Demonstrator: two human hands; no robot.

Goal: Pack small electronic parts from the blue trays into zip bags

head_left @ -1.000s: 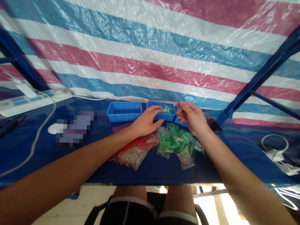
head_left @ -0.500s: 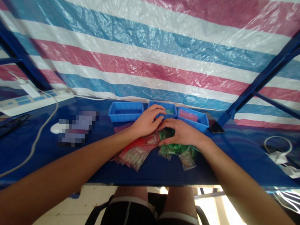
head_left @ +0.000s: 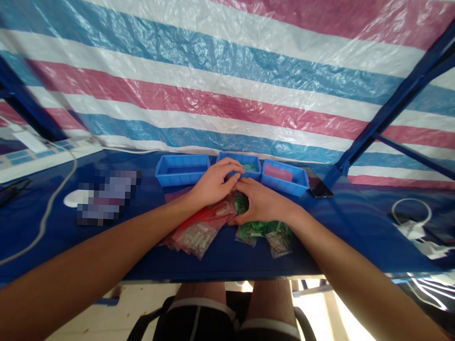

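Red-tinted plastic bags [head_left: 196, 234] with small parts inside lie in a fanned pile on the blue table. My left hand [head_left: 216, 182] rests over the top of this pile, its fingers stretched towards the middle blue bin and nothing seen in them. Beside it, my right hand [head_left: 264, 201] arches over the green-tinted bags [head_left: 262, 228], thumb and fingers apart in a curve. Its thumb tip reaches the right edge of the red bags, and its fingertips are partly hidden near my left hand.
Behind the bags stand a left blue bin [head_left: 182, 171], a middle blue bin [head_left: 252, 167] with greenish contents, and a right blue bin [head_left: 287, 179] holding something pink. A phone [head_left: 317, 184] lies right of them. A power strip [head_left: 43, 160] and cable [head_left: 50, 210] occupy the left side.
My right hand has moved in against my left hand, its thumb now at the red bags' edge. The whole view has shifted slightly. The bags look much the same.
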